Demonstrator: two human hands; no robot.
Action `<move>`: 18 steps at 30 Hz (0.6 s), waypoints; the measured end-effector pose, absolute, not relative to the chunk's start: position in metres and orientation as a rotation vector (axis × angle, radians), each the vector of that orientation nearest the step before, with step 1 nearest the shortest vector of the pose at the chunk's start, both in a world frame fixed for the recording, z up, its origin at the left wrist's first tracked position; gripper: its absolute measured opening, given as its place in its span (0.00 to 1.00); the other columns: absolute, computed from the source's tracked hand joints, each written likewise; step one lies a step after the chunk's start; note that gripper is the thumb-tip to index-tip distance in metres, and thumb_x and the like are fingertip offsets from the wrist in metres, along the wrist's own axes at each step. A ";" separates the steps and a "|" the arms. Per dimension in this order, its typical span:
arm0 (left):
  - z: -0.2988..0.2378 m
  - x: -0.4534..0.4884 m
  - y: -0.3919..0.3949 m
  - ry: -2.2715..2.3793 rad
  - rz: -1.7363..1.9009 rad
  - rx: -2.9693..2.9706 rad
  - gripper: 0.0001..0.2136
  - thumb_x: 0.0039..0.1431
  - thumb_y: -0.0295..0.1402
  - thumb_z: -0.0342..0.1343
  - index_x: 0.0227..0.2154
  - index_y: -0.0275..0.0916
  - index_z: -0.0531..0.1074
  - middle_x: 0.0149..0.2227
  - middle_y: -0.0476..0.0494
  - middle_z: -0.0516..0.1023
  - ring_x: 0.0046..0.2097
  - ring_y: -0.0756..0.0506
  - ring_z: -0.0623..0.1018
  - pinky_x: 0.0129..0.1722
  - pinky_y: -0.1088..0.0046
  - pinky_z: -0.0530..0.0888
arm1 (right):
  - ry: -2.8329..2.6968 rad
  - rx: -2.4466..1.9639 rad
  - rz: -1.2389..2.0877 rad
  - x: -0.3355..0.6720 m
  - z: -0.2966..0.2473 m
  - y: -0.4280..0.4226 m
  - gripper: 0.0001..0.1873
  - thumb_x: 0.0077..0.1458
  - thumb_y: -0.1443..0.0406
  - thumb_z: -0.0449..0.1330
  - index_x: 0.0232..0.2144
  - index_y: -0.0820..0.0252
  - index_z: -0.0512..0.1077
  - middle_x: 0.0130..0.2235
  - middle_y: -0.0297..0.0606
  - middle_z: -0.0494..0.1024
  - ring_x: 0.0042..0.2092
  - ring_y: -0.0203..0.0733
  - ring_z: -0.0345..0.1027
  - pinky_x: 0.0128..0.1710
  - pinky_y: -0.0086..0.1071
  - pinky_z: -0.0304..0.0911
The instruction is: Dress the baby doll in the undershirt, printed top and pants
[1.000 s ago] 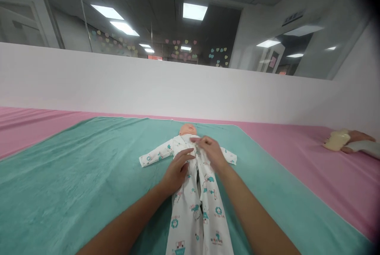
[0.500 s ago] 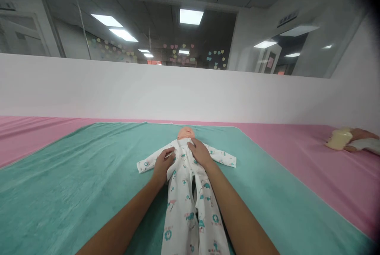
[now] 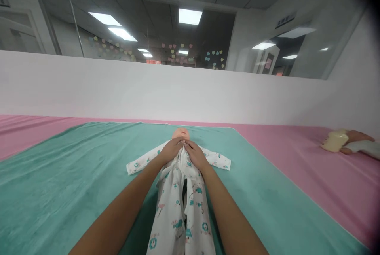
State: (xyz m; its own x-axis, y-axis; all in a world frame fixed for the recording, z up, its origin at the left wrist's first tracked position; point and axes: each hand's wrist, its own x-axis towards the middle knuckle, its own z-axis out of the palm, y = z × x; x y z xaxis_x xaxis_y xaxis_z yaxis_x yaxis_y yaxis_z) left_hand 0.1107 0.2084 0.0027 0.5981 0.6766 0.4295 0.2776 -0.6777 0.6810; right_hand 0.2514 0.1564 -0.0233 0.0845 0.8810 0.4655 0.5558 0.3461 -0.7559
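A baby doll lies on its back on a teal towel, dressed in a white printed romper with its sleeves spread out. My left hand and my right hand meet at the romper's collar, just below the doll's head. Both hands are closed, pinching the two front edges of the fabric together at the chest. Lower down, the romper's front gapes open between the legs.
The towel lies on a pink sheet. A low white wall runs behind it, with glass panels above. At the far right another person's hand holds a pale bottle.
My hands have moved up from the romper's chest to its collar and closed on the fabric edges. The left hand came in from the doll's left side. The view shifted slightly.
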 end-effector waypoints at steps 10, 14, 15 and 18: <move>0.008 0.095 0.238 0.872 1.176 1.785 0.13 0.54 0.36 0.46 0.35 0.37 0.72 0.39 0.42 0.78 0.41 0.45 0.76 0.41 0.70 0.70 | -1.570 -1.872 -0.025 0.232 -0.006 0.153 0.24 0.58 0.51 0.44 0.38 0.61 0.72 0.42 0.46 0.73 0.46 0.46 0.64 0.45 0.36 0.57; 0.000 0.089 0.246 1.032 1.145 1.934 0.10 0.52 0.32 0.47 0.33 0.39 0.73 0.39 0.42 0.77 0.42 0.43 0.74 0.43 0.68 0.67 | -1.642 -2.172 0.037 0.225 0.020 0.176 0.24 0.54 0.49 0.49 0.33 0.62 0.74 0.37 0.49 0.76 0.41 0.49 0.69 0.38 0.36 0.60; -0.003 0.088 0.248 1.070 1.127 1.972 0.10 0.52 0.33 0.48 0.33 0.40 0.73 0.40 0.42 0.77 0.43 0.42 0.73 0.44 0.67 0.66 | -1.651 -2.206 0.046 0.224 0.026 0.182 0.20 0.52 0.51 0.53 0.32 0.61 0.74 0.36 0.49 0.77 0.41 0.49 0.69 0.37 0.36 0.61; -0.012 0.087 0.250 1.152 1.037 2.061 0.11 0.55 0.37 0.47 0.32 0.41 0.74 0.38 0.41 0.78 0.41 0.41 0.73 0.42 0.67 0.65 | -1.621 -2.244 0.043 0.223 0.036 0.198 0.12 0.48 0.58 0.59 0.32 0.60 0.75 0.34 0.49 0.77 0.40 0.50 0.71 0.37 0.37 0.61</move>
State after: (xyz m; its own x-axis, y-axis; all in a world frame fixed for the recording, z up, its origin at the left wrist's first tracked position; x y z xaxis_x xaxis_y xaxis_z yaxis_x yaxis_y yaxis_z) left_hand 0.0874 0.2499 -0.0119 0.3331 0.8736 0.3547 0.4446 -0.4773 0.7580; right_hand 0.2234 0.1976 0.0358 0.3371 0.9222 0.1893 0.9110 -0.2688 -0.3128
